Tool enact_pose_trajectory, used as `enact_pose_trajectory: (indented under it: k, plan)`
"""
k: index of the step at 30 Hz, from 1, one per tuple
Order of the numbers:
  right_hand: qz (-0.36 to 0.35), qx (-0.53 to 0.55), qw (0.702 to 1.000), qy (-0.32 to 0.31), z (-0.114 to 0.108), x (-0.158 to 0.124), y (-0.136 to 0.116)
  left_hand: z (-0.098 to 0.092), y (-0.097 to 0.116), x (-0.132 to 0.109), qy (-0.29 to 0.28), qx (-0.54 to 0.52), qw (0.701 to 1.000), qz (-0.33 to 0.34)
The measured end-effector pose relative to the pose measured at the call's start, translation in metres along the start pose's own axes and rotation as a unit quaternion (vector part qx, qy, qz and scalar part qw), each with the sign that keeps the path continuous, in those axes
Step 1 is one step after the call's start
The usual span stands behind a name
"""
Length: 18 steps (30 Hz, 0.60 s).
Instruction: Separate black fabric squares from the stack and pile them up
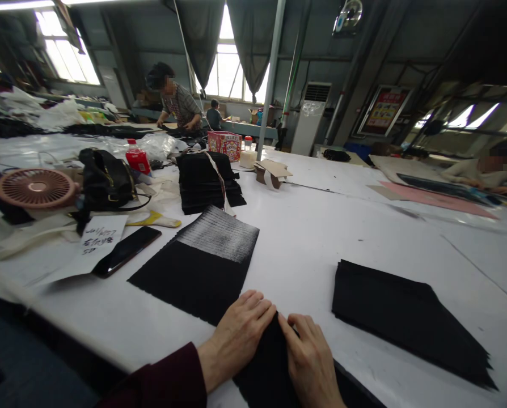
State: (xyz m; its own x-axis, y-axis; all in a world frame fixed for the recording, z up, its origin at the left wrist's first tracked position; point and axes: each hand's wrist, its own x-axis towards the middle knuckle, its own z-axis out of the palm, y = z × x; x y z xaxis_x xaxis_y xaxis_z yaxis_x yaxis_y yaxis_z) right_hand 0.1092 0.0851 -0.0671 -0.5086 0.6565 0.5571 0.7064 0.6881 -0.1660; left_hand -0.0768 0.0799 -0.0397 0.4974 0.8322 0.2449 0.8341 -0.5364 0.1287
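A black fabric piece lies at the table's front edge, under both my hands. My left hand rests on its upper part, fingers together and pressing the cloth. Close beside it, my right hand pinches the fabric's edge between thumb and forefinger. Just beyond my left hand, a fanned stack of black pieces shows a whitish, striped upper end. To the right lies another stack of black pieces with a slanted side.
A phone, a handwritten paper, a pink fan and a black bag are at the left. Farther back stand a tied black bundle and a pole. Other people work around the tables.
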Motion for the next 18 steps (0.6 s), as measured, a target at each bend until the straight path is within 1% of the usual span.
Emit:
enact_pose_trajectory:
  k: [3,6,8,12,18]
  plan:
    - [0.018,0.029,0.999,-0.015,-0.003,-0.003,0.005,0.0,0.0,0.001,-0.009,0.015,1.0,0.009]
    - [0.022,0.058,0.998,-0.027,-0.006,-0.008,0.011,0.0,0.002,0.001,-0.02,0.027,0.999,0.024]
    - [0.019,0.07,0.997,-0.027,-0.008,-0.011,0.013,0.001,0.004,0.002,-0.027,0.037,0.999,0.029]
    - [0.018,0.079,0.996,-0.024,-0.011,-0.014,0.016,0.0,0.008,0.004,-0.022,0.066,0.997,0.032]
    - [0.02,0.08,0.996,-0.017,-0.018,-0.018,0.018,0.0,0.018,0.005,-0.05,0.111,0.992,0.038]
